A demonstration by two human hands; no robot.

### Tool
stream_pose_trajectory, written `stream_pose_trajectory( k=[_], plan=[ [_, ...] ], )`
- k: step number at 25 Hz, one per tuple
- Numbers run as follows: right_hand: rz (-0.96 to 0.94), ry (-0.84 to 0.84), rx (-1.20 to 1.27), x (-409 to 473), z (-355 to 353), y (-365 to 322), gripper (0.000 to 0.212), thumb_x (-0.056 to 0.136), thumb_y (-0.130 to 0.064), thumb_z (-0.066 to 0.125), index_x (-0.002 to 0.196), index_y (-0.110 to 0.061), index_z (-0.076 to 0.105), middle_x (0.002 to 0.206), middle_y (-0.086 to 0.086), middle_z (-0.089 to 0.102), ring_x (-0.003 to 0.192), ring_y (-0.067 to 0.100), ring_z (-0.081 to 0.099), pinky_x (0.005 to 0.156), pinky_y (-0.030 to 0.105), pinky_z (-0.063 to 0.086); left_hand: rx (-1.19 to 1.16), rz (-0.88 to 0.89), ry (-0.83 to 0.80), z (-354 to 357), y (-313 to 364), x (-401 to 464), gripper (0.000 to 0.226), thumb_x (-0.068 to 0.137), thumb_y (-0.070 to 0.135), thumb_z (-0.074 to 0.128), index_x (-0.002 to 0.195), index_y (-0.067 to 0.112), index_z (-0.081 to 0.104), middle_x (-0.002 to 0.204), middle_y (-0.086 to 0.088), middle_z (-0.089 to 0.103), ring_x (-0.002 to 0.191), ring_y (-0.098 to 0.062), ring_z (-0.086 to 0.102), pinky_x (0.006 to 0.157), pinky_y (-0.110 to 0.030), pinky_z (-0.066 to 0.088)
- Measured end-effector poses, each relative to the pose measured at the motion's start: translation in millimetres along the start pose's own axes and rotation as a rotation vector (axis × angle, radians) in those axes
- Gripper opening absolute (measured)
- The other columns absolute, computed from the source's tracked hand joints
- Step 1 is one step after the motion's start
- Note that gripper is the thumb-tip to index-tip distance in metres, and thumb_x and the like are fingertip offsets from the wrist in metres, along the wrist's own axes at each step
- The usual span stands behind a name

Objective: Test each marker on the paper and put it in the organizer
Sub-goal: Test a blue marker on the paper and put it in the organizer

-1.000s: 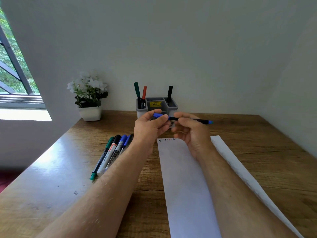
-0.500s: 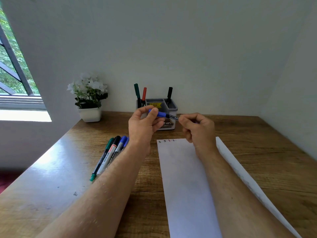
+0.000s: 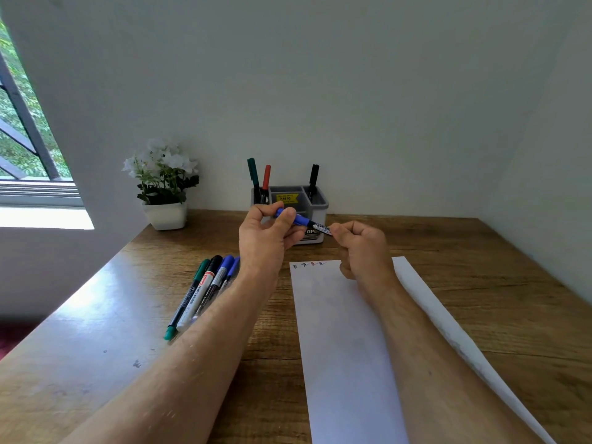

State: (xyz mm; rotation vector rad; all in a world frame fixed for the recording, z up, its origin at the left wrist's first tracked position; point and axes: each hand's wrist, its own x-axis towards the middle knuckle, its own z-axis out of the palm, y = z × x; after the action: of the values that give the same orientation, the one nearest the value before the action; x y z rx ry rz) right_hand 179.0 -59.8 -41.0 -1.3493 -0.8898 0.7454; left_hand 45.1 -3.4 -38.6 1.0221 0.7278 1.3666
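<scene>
A blue-capped marker (image 3: 306, 222) is held level in the air in front of the grey organizer (image 3: 315, 203). My left hand (image 3: 267, 237) pinches its blue cap end. My right hand (image 3: 360, 248) grips the black barrel end, most of it hidden in the fist. A green, a red and a black marker stand in the organizer. Below the hands lies a long white paper (image 3: 342, 341) with small coloured test marks (image 3: 309, 264) along its top edge. Several more markers (image 3: 205, 288) lie side by side on the wooden table (image 3: 480, 283), left of my left forearm.
A white pot with white flowers (image 3: 165, 187) stands at the back left by the wall. A window (image 3: 22, 149) is on the far left. The paper's right part is folded up along a diagonal crease (image 3: 455, 328). Walls close the table at back and right.
Both hands rose toward the organizer with the marker. The right hand slid along the barrel toward the cap, so the far end that stuck out a second ago is now hidden in the fist.
</scene>
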Motion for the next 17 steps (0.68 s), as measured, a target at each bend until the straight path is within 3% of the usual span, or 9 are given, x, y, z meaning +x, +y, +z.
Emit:
stream_pose_trajectory(
  k=[3,6,9,11,14,17],
  plan=[
    [0.008,-0.018,-0.027,0,4,3,0.024,0.099,-0.027,0.058,0.079,-0.016,0.066,0.048,-0.005,0.040,0.039,0.008,0.030,0.041,0.022,0.027,0.037,-0.005,-0.019,0,1,-1,0.031,0.091,0.005,0.068,0.115,0.021,0.057,0.104,-0.015,0.071,0.086,-0.020,0.076,0.075,-0.031,0.062],
    [-0.019,-0.060,-0.075,0,7,6,0.024,0.100,-0.030,0.057,0.083,-0.015,0.067,0.050,-0.005,0.049,0.042,0.008,0.038,0.041,0.022,0.032,0.113,0.035,-0.064,7,0,-8,0.057,0.088,0.000,0.070,0.130,0.028,0.044,0.094,-0.011,0.071,0.085,-0.019,0.076,0.076,-0.033,0.063],
    [-0.114,0.007,-0.156,0,9,9,0.024,0.098,-0.036,0.058,0.090,-0.018,0.071,0.074,-0.004,0.069,0.057,0.006,0.054,0.051,0.021,0.041,0.261,0.195,-0.045,13,6,-6,0.060,0.090,0.004,0.070,0.132,0.037,0.043,0.093,-0.007,0.071,0.086,-0.017,0.074,0.080,-0.037,0.062],
    [-0.166,0.156,-0.199,3,9,14,0.028,0.098,-0.042,0.055,0.097,-0.020,0.072,0.085,-0.007,0.072,0.071,0.007,0.063,0.058,0.027,0.050,0.413,0.313,-0.055,18,17,3,0.061,0.093,0.008,0.067,0.134,0.045,0.042,0.097,-0.003,0.069,0.086,-0.013,0.071,0.077,-0.028,0.061],
    [-0.200,0.298,-0.244,8,6,18,0.034,0.099,-0.047,0.052,0.096,-0.020,0.071,0.081,-0.006,0.070,0.075,0.014,0.066,0.061,0.034,0.056,0.580,0.479,-0.096,34,36,23,0.065,0.096,0.010,0.062,0.144,0.046,0.038,0.095,0.006,0.062,0.085,-0.004,0.065,0.072,-0.018,0.055],
    [-0.246,0.302,-0.289,9,7,21,0.036,0.100,-0.044,0.050,0.089,-0.016,0.070,0.073,-0.004,0.067,0.067,0.009,0.062,0.053,0.025,0.045,0.615,0.649,-0.089,50,45,48,0.066,0.094,0.006,0.063,0.147,0.039,0.041,0.101,0.003,0.058,0.088,-0.007,0.064,0.078,-0.023,0.057]
  ],
)
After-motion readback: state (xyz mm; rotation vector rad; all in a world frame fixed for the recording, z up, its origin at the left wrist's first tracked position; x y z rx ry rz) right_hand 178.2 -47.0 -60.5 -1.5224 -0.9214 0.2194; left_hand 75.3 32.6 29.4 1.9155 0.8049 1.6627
